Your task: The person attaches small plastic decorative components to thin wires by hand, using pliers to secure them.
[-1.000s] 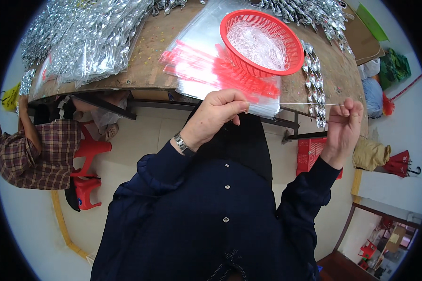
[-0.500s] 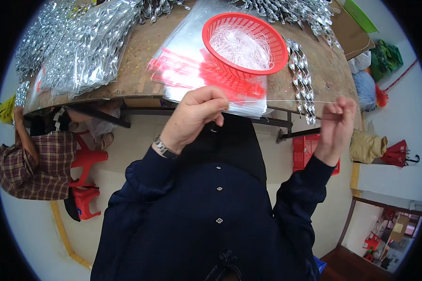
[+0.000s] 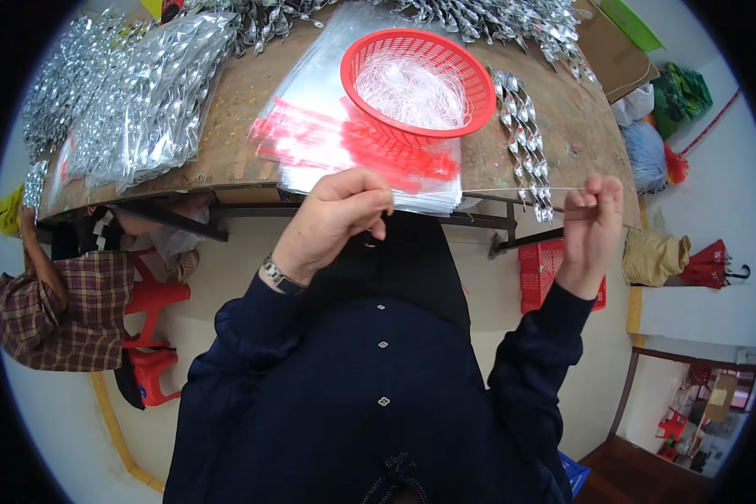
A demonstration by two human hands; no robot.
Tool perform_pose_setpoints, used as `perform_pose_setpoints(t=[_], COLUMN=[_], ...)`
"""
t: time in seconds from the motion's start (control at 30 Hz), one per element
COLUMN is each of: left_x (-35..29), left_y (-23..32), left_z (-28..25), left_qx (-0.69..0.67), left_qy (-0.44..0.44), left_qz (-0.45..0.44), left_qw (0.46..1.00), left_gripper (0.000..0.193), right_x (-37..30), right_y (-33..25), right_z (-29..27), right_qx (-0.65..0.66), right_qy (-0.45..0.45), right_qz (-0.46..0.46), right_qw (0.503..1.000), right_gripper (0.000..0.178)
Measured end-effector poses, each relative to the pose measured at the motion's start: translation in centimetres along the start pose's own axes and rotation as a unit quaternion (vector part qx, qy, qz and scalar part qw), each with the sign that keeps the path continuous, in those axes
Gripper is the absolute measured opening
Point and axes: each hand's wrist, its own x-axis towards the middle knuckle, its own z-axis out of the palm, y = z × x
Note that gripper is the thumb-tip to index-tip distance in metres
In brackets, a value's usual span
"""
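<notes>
A thin white string [image 3: 487, 190] stretches taut between my two hands, just off the table's near edge. My left hand [image 3: 332, 217] pinches one end between thumb and forefinger. My right hand [image 3: 590, 227] has its fingers curled together around the other end. Beyond them, a red plastic basket [image 3: 361, 95] holds a tangle of similar white string [image 3: 413, 91]. It rests on a stack of clear plastic bags [image 3: 311, 80] with red strips. Right of the basket lie several twisted silver foil strands [image 3: 525, 139], their ends hanging over the table edge.
The brown table [image 3: 239, 105] bears heaps of silver twisted foil, including a bagged pile [image 3: 155, 101] at left. A co-worker in a plaid shirt [image 3: 76, 302] sits at the far left beside red stools [image 3: 155, 298]. Under the table's right side is a red crate [image 3: 542, 273].
The string stays stretched between my hands. The view has shifted slightly, so the table and basket appear farther left. My right fingers look a little more tightly curled.
</notes>
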Motion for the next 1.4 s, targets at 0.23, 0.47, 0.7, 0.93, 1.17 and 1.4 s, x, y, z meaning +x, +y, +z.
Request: perform_pose_setpoints(t=[0.23, 0.47, 0.7, 0.93, 1.17, 1.4], left_x=[0.9, 2.4, 4.8, 5.5, 3.4, 1.5], left_y=[0.4, 3.4, 4.1, 3.5, 2.7, 4.2], left_z=[3.8, 6.7, 8.0, 7.4, 5.2, 3.5], left_qx=[0.067, 0.007, -0.065, 0.101, 0.132, 0.164], left_qy=[-0.014, -0.022, -0.063, -0.021, -0.071, -0.049], left_qz=[-0.030, 0.028, 0.061, 0.104, -0.012, -0.015], left_qw=[0.997, 0.999, 0.994, 0.989, 0.989, 0.985], left_gripper=[0.009, 0.010, 0.017, 0.034, 0.028, 0.026], right_x=[-4.8, -7.7, -8.3, -5.7, 2.9, 11.2], right_y=[4.2, 7.0, 6.3, 1.9, -0.7, 3.5], right_z=[4.8, 7.2, 6.9, 5.0, 1.7, -0.4], right_qx=[-0.172, -0.384, -0.443, -0.366, -0.453, -0.591], right_qy=[-0.119, -0.284, -0.275, -0.059, -0.069, -0.096], right_qz=[0.125, 0.168, -0.012, 0.071, 0.102, 0.087], right_qw=[0.970, 0.862, 0.853, 0.926, 0.883, 0.796], right_gripper=[0.012, 0.024, 0.005, 0.006, 0.009, 0.013])
